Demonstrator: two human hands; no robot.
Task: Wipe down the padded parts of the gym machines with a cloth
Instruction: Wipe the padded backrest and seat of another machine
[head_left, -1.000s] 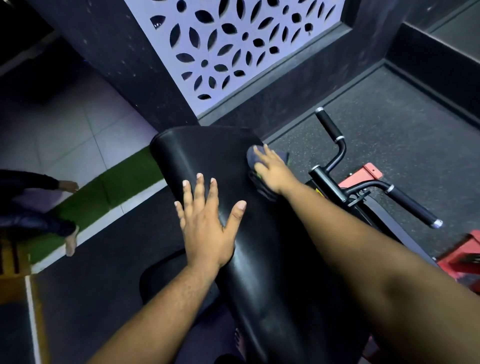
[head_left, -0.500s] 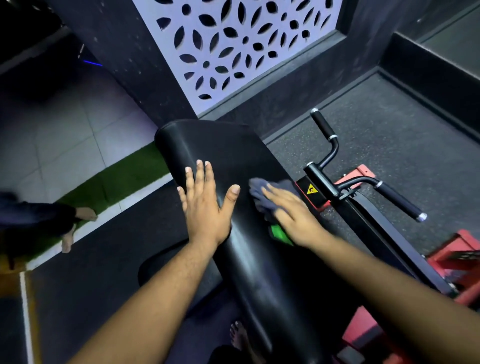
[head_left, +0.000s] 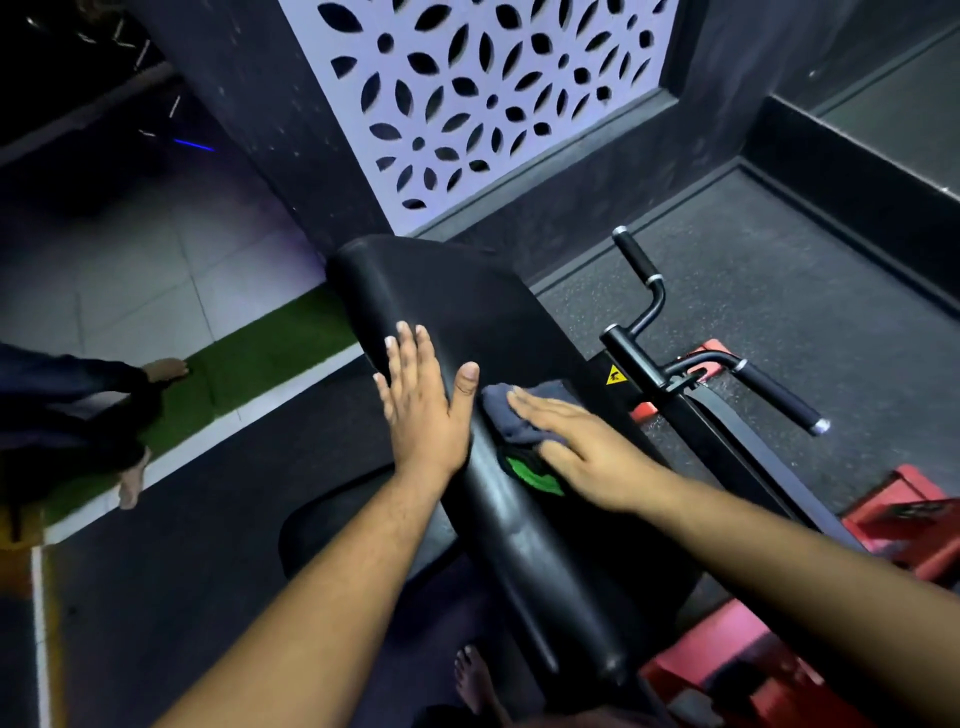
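Nearest, the right hand (head_left: 582, 449), fingers straight, presses the grey cloth (head_left: 519, 413) flat on the black back pad (head_left: 467, 291), now mid-pad beside the left thumb after sweeping down from the pad's upper right edge a second ago. The left hand (head_left: 423, 410) stays flat on the pad's left edge, holding nothing. Beyond, the machine handles (head_left: 779, 395) and perforated wall panel (head_left: 483, 93). Judged: the wipe is working towards the pad's near end.
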